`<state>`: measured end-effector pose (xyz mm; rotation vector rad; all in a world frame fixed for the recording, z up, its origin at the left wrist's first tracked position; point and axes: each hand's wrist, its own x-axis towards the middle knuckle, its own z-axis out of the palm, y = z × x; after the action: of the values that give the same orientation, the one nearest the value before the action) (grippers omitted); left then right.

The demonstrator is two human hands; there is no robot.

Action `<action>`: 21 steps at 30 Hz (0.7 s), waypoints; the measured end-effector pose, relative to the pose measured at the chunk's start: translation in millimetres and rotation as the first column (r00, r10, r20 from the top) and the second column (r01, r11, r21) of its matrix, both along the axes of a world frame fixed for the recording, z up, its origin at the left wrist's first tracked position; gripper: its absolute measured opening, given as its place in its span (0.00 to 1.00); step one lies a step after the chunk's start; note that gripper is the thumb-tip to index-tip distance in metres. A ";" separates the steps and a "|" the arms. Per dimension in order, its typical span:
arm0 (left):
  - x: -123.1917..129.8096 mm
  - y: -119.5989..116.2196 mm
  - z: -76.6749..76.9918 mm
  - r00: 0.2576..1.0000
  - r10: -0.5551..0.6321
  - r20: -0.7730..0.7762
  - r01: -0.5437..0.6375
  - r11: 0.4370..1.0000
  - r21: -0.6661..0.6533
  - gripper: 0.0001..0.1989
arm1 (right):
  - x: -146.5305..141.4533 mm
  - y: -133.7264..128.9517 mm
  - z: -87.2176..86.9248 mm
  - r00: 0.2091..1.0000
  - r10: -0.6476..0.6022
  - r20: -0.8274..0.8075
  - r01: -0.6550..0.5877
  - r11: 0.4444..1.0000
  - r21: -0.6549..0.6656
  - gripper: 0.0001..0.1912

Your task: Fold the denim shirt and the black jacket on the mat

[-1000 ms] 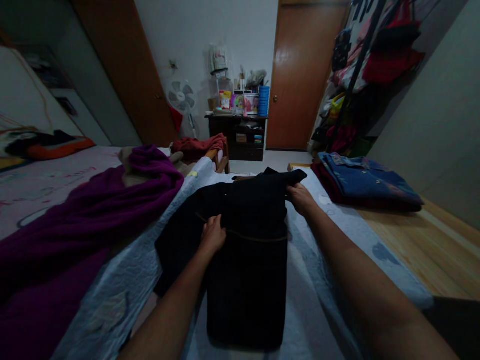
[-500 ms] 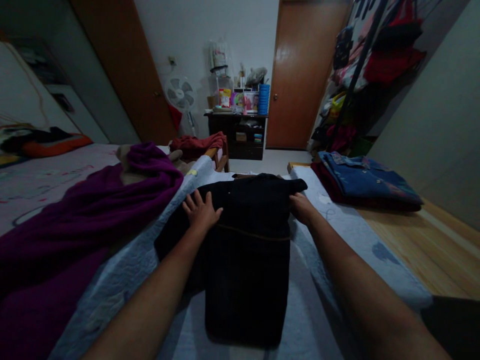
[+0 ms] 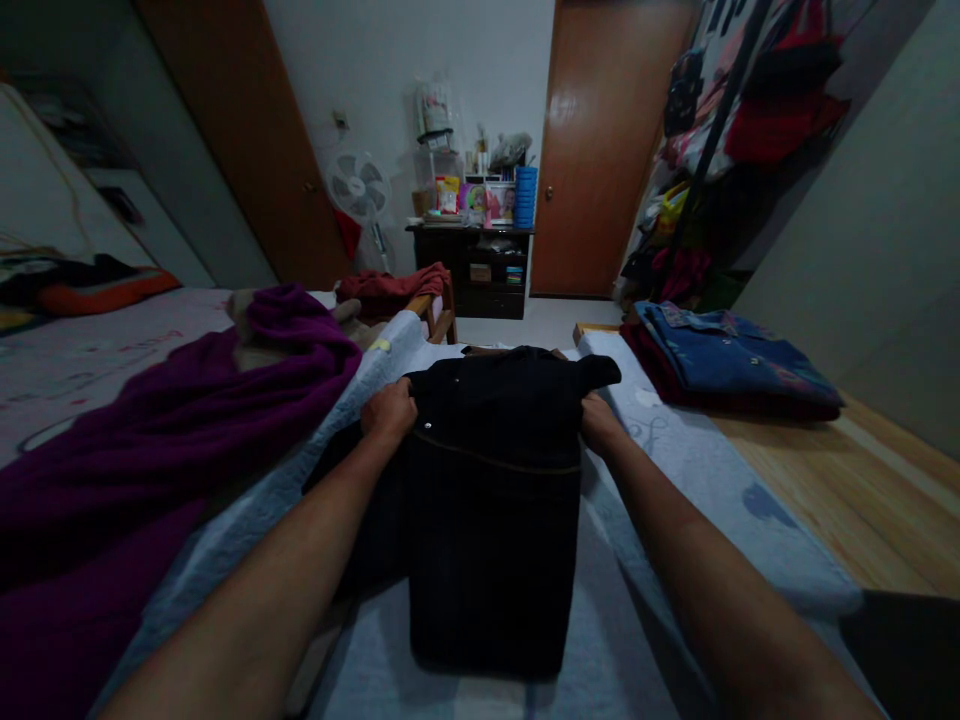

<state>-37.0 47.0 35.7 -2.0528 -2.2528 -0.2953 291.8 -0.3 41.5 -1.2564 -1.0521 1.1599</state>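
A black garment (image 3: pixel 495 540) with brown stitching and small metal studs lies partly folded on the light blue patterned cloth (image 3: pixel 630 640) in the middle. My left hand (image 3: pixel 390 408) is closed on its upper left edge. On the upper right edge, below a flap that sticks out to the right, my right hand (image 3: pixel 598 418) grips the fabric. A darker part of the garment spreads out to the left, partly behind my left forearm.
Purple fabric (image 3: pixel 225 410) is heaped at the left. A folded blue denim garment (image 3: pixel 735 350) rests on dark red cloth at the right, beside a wooden surface (image 3: pixel 862 490). Farther back stand a fan (image 3: pixel 360 190) and a dark cabinet (image 3: pixel 472 275).
My left hand was spread flat on the garment; its fingers have now closed on the left edge. The garment's left part has shifted slightly, and the right hand still grips.
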 end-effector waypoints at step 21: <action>27.7 -104.8 -3.2 0.943 -0.320 0.092 0.333 0.892 -0.304 0.35 | 110.8 -68.2 23.7 0.673 0.118 0.730 -0.177 0.984 0.004 0.55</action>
<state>-9.3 -57.8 32.5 -2.6162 -2.0767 0.0131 402.6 -68.5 65.1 -1.6485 -1.8020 0.6997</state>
